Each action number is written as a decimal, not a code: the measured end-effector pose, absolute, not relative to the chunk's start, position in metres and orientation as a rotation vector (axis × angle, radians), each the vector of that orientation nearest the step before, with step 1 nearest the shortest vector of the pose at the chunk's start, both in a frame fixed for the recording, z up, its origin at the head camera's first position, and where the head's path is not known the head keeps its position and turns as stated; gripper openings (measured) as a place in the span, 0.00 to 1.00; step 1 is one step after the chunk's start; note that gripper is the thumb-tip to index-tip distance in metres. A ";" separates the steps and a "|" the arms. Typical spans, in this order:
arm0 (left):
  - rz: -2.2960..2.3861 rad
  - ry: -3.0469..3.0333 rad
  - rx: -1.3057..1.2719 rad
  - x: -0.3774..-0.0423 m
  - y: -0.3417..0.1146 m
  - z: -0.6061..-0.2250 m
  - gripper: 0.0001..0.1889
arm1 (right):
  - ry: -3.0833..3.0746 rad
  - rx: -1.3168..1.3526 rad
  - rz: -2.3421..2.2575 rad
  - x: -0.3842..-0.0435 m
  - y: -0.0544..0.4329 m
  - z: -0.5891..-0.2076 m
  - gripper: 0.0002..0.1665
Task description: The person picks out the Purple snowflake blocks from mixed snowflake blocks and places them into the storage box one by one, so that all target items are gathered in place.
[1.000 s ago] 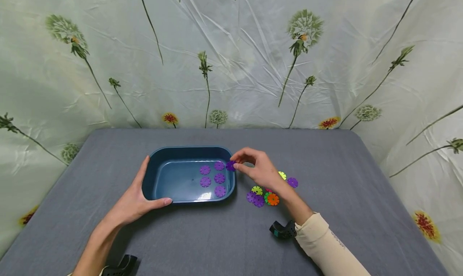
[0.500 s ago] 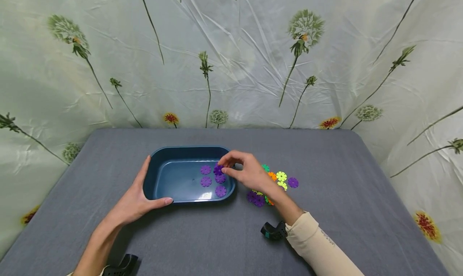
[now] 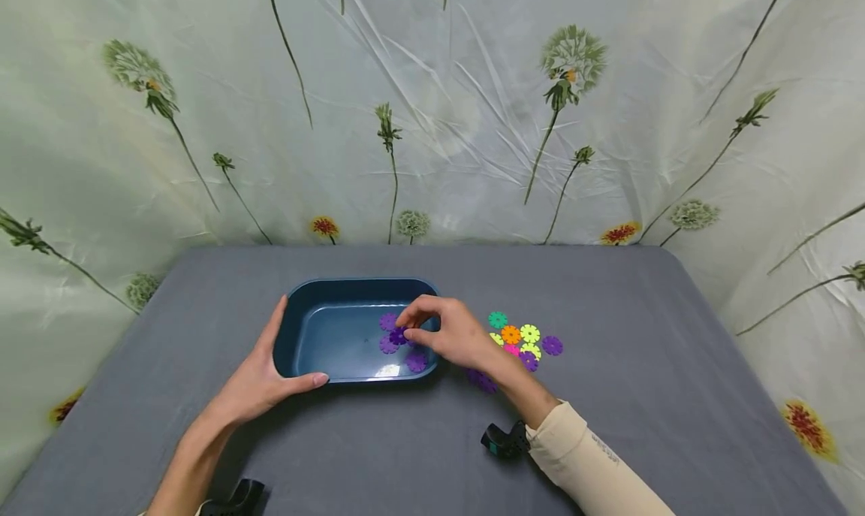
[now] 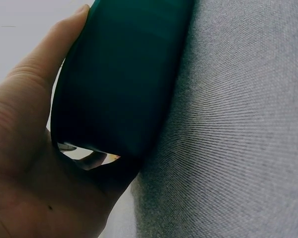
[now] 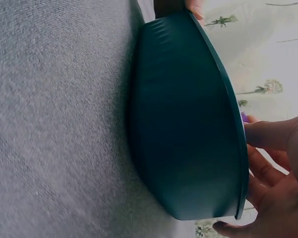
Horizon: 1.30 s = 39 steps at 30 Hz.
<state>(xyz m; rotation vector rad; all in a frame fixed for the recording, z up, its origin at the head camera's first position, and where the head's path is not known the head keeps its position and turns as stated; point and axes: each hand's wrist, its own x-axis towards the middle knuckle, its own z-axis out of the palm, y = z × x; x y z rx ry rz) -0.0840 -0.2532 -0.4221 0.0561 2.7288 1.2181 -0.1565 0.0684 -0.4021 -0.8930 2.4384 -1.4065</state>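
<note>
A blue plastic tray (image 3: 324, 336) stands on the grey cloth, with several purple notched discs (image 3: 417, 361) lying flat at its right end. My left hand (image 3: 253, 384) grips the tray's left end, thumb along the near rim and fingers round the far side. In the left wrist view that hand (image 4: 35, 148) wraps the tray's corner (image 4: 119, 79). Over the tray's right part, my right hand (image 3: 453, 336) pinches a darker purple notched disc (image 3: 398, 336) between thumb and fingertips. The right wrist view shows the tray's outer wall (image 5: 184, 119) hiding most of its inside.
Right of the tray lies a loose group of notched discs: green (image 3: 497, 320), orange (image 3: 510, 334), yellow (image 3: 530, 333), pink and purple (image 3: 552, 345). My right forearm passes over part of it. A floral curtain (image 3: 459, 110) hangs behind the table (image 3: 608, 426).
My right hand has moved left from the tray's right rim to over the discs inside, carrying the purple disc. The left hand keeps its hold on the tray.
</note>
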 end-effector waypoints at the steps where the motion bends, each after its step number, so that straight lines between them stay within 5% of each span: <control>1: 1.215 2.734 0.052 -0.084 -0.254 -0.422 0.72 | 2.442 -0.905 -1.400 -0.157 0.067 -0.403 0.07; 27: 1.239 2.717 0.043 -0.089 -0.254 -0.419 0.72 | 2.627 -0.822 -1.005 -0.150 0.040 -0.406 0.04; 39: 1.238 2.719 0.037 -0.087 -0.253 -0.423 0.73 | 2.513 -0.841 -1.167 -0.151 0.045 -0.407 0.09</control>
